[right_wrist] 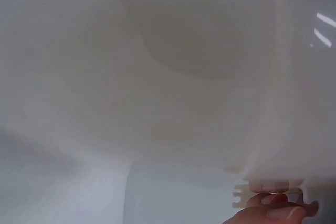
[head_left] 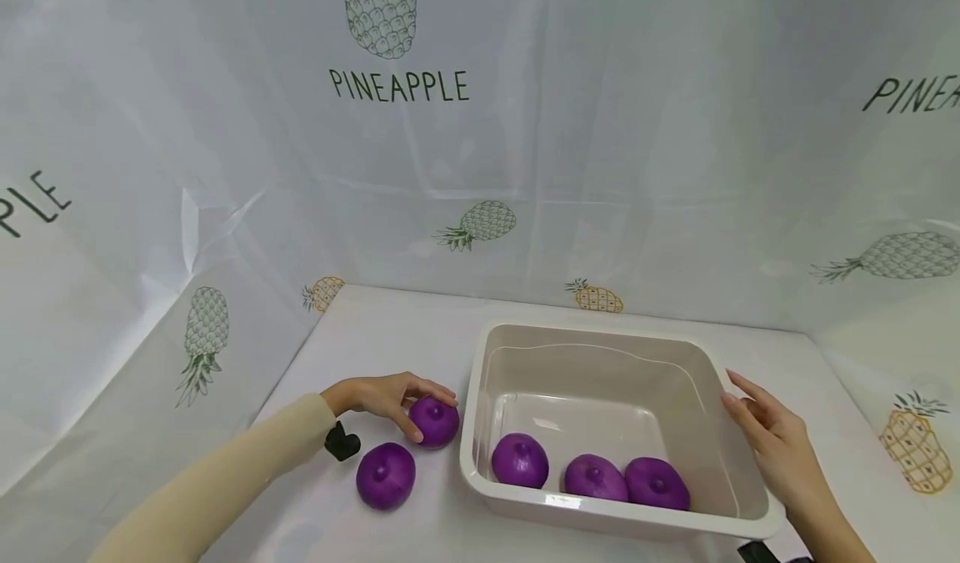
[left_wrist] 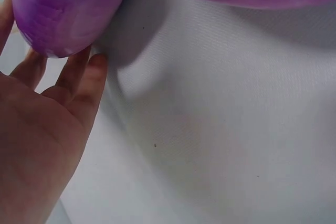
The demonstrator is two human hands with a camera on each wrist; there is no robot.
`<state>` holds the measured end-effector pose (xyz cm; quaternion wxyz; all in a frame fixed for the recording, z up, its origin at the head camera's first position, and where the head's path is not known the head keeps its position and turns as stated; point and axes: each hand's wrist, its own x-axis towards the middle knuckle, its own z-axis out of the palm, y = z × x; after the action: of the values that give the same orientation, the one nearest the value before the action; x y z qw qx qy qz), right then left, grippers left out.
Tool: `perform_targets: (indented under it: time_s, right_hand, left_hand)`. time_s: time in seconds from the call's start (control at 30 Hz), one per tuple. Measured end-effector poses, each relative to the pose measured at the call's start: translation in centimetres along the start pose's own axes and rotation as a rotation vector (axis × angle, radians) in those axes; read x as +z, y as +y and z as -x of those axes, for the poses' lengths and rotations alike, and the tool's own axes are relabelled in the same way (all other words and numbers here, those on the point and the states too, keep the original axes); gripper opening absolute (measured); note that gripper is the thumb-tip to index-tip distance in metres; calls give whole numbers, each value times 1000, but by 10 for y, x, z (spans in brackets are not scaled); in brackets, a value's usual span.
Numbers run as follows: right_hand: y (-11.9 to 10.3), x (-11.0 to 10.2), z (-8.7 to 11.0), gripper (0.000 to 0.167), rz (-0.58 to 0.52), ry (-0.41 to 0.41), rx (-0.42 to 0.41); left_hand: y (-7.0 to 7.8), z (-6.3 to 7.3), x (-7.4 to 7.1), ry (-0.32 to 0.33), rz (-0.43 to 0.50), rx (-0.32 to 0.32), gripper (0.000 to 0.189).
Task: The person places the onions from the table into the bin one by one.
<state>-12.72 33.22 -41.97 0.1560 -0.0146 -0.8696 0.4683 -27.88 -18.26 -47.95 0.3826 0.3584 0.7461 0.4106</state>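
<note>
Right at the near edge, a small black fitting (head_left: 757,551) poked up by the right wrist, and over on the left a long cream fabric sleeve (head_left: 225,480) reached in, a dark heart-shaped piece (head_left: 342,442) just beyond its cuff. Next up, a glossy, round purple onion (head_left: 386,476) with a nub on top sat loose on the smooth white tabletop (head_left: 405,329), just beside that dark piece. Level with it, and what a trio: three shiny purple onions (head_left: 595,477) lay along the near side inside the deep, rectangular cream plastic bin (head_left: 592,367), two of them side by side at the right, the third a little apart to the left. A touch farther out, the left hand (head_left: 382,398) had its onion (head_left: 435,423), another round, glossy purple one, thumb on the near side, fingers curved over the far side, gripping it on the tabletop just left of the bin; the left wrist view showed fingertips against its skin. Across on the other flank, the right hand (head_left: 776,442) touched the bin's right rim with its fingertips; whether it pinched that rim, I could not tell. And behind everything rose a pale sheet (head_left: 660,129), printed with green and orange pineapples.
</note>
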Motion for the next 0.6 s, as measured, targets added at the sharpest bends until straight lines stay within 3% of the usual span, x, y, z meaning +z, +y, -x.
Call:
perform_targets:
  time_s: [0.23, 0.6]
  right_hand:
    - [3, -1, 1, 49, -9, -15, 25]
    - [2, 0, 1, 48, -21, -8, 5]
  left_hand:
    - [1, 0, 2, 2, 21, 12, 64]
    - [-2, 3, 5, 54, 34, -9, 64]
